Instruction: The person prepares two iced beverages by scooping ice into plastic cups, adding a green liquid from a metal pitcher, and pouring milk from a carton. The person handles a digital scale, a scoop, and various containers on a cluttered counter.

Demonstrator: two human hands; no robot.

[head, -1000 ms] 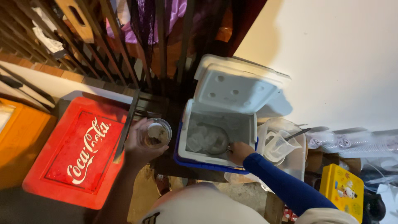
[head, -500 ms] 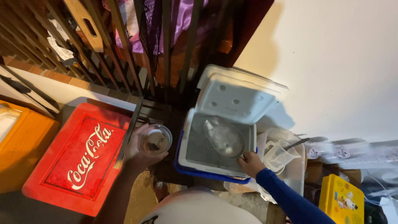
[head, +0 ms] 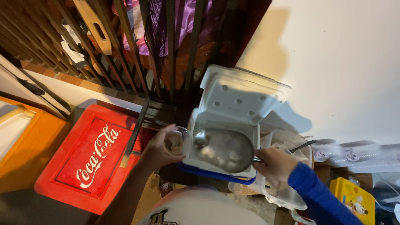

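— What's the person got hold of from where you're standing?

— The left hand (head: 156, 151) is curled around a clear plastic cup (head: 177, 141), fingers wrapped round its side, holding it up just left of the open cooler (head: 221, 166). There's something pale and brownish in the bottom of the cup, though it's too dim for me to tell what.

— And the other one?

— The right hand (head: 275, 164), in a blue sleeve (head: 316, 196), is closed tight on the handle of a big metal scoop (head: 225, 150). The scoop's bowl lies across the cooler's opening, its narrow end touching or nearly touching the cup's rim. A few pale lumps sit in the bowl, ice perhaps; I wouldn't swear to it.

— What sort of cooler?

— White box with a blue base, its white lid (head: 241, 96) flung back and leaning toward the far dark bars of the railing (head: 171, 50).

— Anything else around?

— A red crate lid (head: 87, 158) with white lettering lies flat to the left, and beyond that, an orange box (head: 25, 141). To the right of the cooler, just beside the right hand, there's a clear plastic tub (head: 287, 196), and a yellow box (head: 354, 198) near the right edge. Stacked clear cups in wrapping (head: 358, 154) lie along the white wall (head: 341, 62).
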